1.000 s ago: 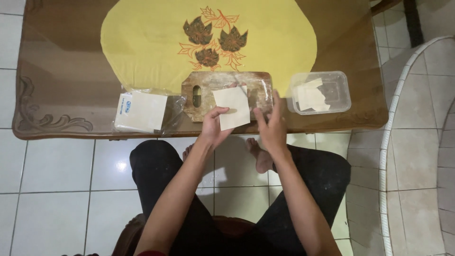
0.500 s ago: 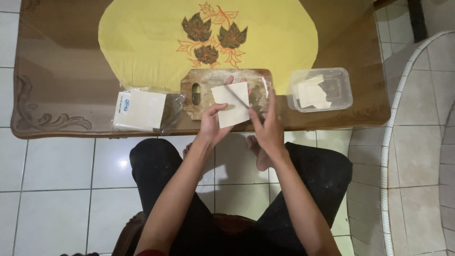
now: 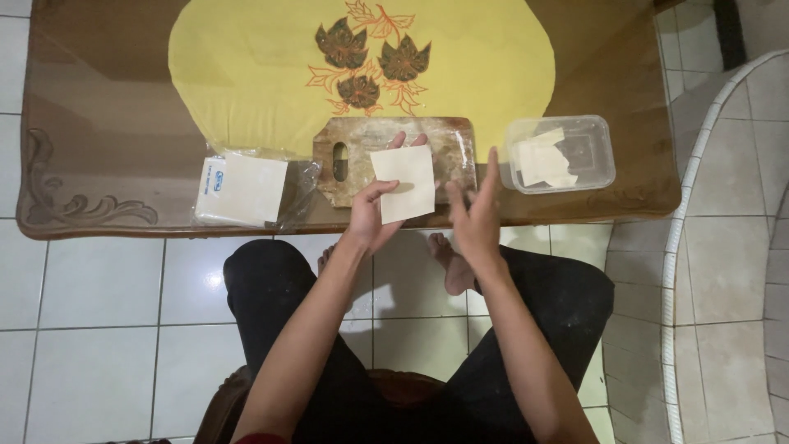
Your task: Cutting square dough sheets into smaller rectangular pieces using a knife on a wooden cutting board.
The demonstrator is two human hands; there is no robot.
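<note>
My left hand (image 3: 374, 215) holds a pale square pastry sheet (image 3: 404, 182) flat on its fingers, above the near edge of a wooden cutting board (image 3: 448, 152). My right hand (image 3: 475, 212) hovers just to the right of the sheet, edge-on with fingers straight and apart, holding nothing. The board lies on a glass-topped wooden table (image 3: 99, 148), partly over a yellow embroidered cloth (image 3: 246, 66).
A plastic bag with a stack of square sheets (image 3: 246, 189) sits left of the board. A clear plastic tub (image 3: 593, 152) with several sheets stands to the right. My legs and bare feet show over white floor tiles (image 3: 99, 329); a white tiled curved wall (image 3: 723, 247) rises at right.
My left hand has lifted the sheet clear of the board and turned it flat. My right hand let go of the sheet and moved off to its right.
</note>
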